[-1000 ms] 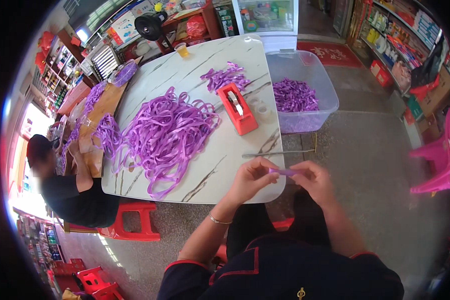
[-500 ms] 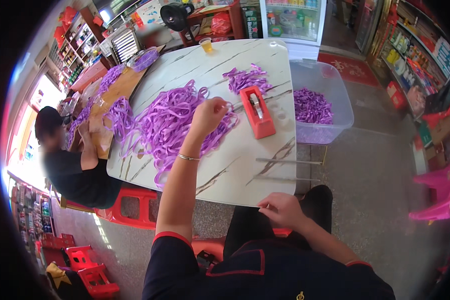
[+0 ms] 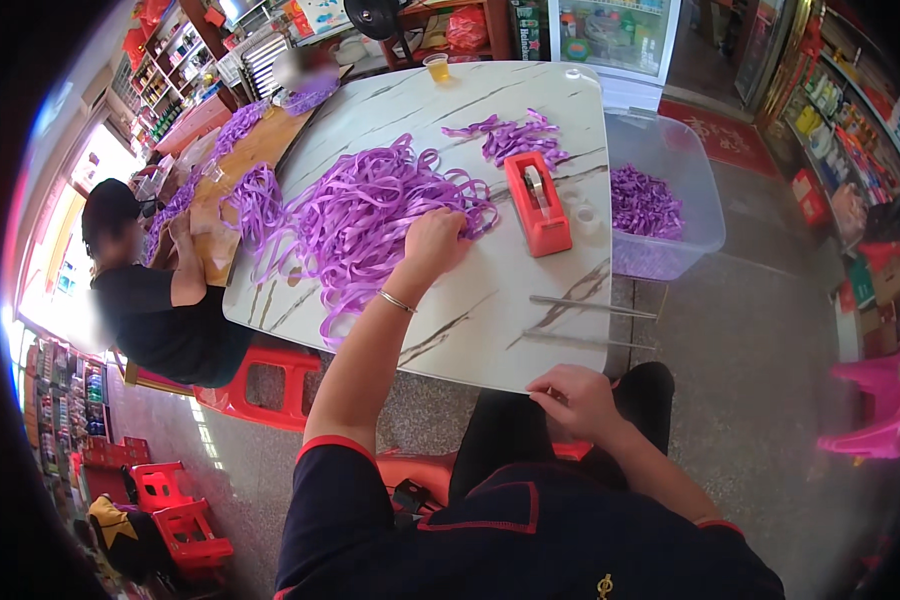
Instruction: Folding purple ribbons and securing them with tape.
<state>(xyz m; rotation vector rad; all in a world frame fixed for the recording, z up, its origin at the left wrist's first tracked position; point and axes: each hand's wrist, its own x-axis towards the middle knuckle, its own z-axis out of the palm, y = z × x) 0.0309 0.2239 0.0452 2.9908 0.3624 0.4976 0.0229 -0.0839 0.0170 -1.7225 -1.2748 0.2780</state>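
A loose heap of flat purple ribbons (image 3: 370, 205) spreads over the white marble-patterned table (image 3: 470, 340). At the heap's right edge is my left hand (image 3: 436, 245), its fingers bent down and closed on ribbon; the fingertips are partly hidden. By the table's front edge, over my lap, my right hand (image 3: 576, 402) is closed with thumb and fingers pressed together. What it holds, if anything, is too small to make out. A red tape dispenser (image 3: 540, 215) stands right of my left hand. Beyond it lies a smaller pile of short purple ribbon pieces (image 3: 520, 138).
A clear plastic bin (image 3: 705, 205) with purple ribbon pieces adjoins the table's right side. Two thin metal bars (image 3: 595, 307) cross the right edge. A cup of yellow liquid (image 3: 437, 68) stands far back. At left, another person (image 3: 155, 310) sits by a wooden board (image 3: 282, 128) with ribbons.
My left hand has come down from above the heap to its right edge. The view has shifted slightly. My right hand stays near the table's front edge, still closed.
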